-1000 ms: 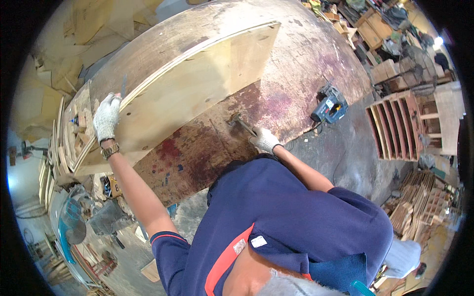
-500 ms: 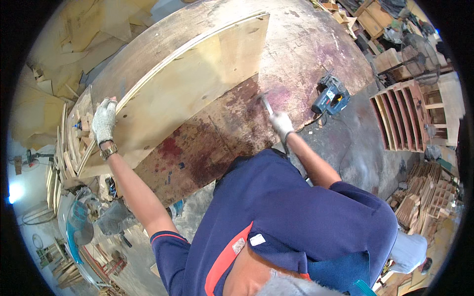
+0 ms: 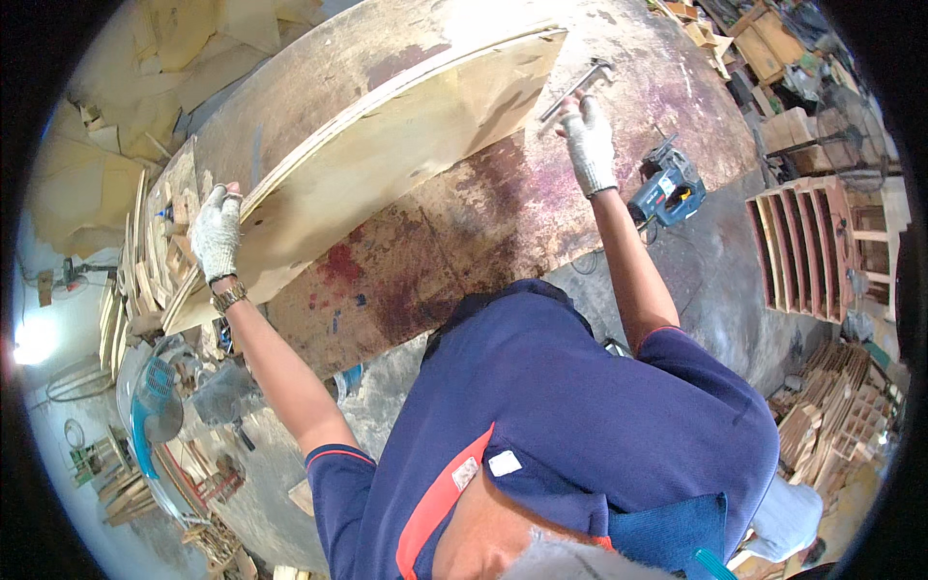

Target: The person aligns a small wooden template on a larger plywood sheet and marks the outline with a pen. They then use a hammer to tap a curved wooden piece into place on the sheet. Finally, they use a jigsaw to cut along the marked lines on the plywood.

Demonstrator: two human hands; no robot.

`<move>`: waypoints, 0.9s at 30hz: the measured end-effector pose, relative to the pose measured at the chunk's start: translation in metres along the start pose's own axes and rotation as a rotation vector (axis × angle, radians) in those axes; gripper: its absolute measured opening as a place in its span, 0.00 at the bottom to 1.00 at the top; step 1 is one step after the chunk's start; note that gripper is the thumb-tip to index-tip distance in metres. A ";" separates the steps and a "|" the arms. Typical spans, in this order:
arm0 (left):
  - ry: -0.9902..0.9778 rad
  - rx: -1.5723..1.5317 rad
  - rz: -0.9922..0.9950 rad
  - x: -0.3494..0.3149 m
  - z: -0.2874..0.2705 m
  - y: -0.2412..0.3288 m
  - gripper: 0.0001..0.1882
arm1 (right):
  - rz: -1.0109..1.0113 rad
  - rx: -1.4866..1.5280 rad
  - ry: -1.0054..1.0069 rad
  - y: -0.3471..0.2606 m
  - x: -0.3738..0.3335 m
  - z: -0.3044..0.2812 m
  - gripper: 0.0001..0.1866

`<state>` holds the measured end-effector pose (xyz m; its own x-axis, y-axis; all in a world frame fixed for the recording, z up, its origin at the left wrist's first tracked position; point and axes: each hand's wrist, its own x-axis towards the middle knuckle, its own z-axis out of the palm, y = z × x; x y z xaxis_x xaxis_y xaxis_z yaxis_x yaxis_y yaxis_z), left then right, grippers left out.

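Head view: my right hand (image 3: 591, 145), grip unclear, has moved the hammer (image 3: 572, 90) to one o'clock, apparently clearing the plywood (image 3: 387, 150) my left hand (image 3: 216, 232) pinches.

Both arms (image 3: 290, 382) (image 3: 638, 275) reach forward, hands (image 3: 215, 234) (image 3: 589, 147) spread well apart.

Support: one broad wooden worktop (image 3: 425, 242), worn, with red and purple-brown stains concentrated between the two hands and toward the body. A pale plywood panel (image 3: 387, 150) spans it from the left hand (image 3: 215, 232) to near the fingertips of the right hand (image 3: 588, 145). A narrow blue-grey strip (image 3: 257, 150) lies just beyond the left hand. Hammer (image 3: 577, 87) at the right hand's fingertips — full rest on the surface cannot be confirmed. Blue-and-black power saw (image 3: 669, 188) — to the right hand's right, near the worktop's edge.
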<state>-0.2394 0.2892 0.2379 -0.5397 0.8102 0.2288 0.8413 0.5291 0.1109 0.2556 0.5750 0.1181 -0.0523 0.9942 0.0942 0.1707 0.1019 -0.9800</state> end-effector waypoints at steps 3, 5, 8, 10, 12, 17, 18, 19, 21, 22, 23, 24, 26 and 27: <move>-0.019 -0.096 -0.106 -0.031 -0.013 0.022 0.23 | 0.106 0.436 -0.046 -0.032 -0.014 0.000 0.34; 0.007 -0.090 -0.155 -0.055 -0.020 0.038 0.23 | 0.231 0.599 -0.048 -0.052 -0.020 -0.003 0.40; 0.030 -0.183 -0.258 -0.095 -0.026 0.058 0.22 | 0.467 0.843 -0.277 -0.079 -0.039 -0.019 0.48; 0.129 -0.165 -0.260 -0.132 -0.020 0.070 0.20 | 0.567 0.941 -0.395 -0.093 -0.054 -0.036 0.52; 0.252 -0.131 -0.248 -0.177 -0.007 0.079 0.17 | 0.671 0.993 -0.379 -0.098 -0.070 -0.046 0.50; 0.274 -0.136 -0.154 -0.305 0.047 0.099 0.17 | 1.159 0.834 -0.030 -0.054 -0.112 -0.069 0.36; 0.221 -0.130 -0.164 -0.329 0.064 0.106 0.18 | 1.204 0.808 -0.037 -0.037 -0.122 -0.076 0.35; 0.160 -0.130 -0.197 -0.352 0.084 0.116 0.19 | 1.245 0.828 -0.049 -0.017 -0.132 -0.083 0.33; 0.091 -0.072 -0.083 -0.385 0.121 0.125 0.22 | 1.181 0.873 -0.059 0.030 -0.154 -0.086 0.32; 0.029 -0.076 -0.105 -0.398 0.136 0.127 0.24 | 1.146 0.912 -0.080 0.053 -0.164 -0.086 0.33; -0.023 -0.097 -0.120 -0.409 0.150 0.129 0.25 | 1.140 0.921 -0.030 0.076 -0.174 -0.085 0.33; -0.081 -0.133 -0.182 -0.418 0.162 0.131 0.27 | 1.105 0.945 -0.077 0.097 -0.184 -0.085 0.33; -0.103 -0.111 -0.188 -0.430 0.176 0.129 0.28 | 1.104 0.926 -0.013 0.132 -0.199 -0.088 0.34; -0.124 -0.123 -0.210 -0.433 0.180 0.127 0.28 | 1.082 0.930 -0.034 0.147 -0.204 -0.088 0.35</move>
<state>0.0956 0.0511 -0.0216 -0.6959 0.7149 0.0687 0.7041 0.6602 0.2615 0.3778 0.3905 -0.0300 -0.3405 0.5635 -0.7527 -0.5549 -0.7667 -0.3230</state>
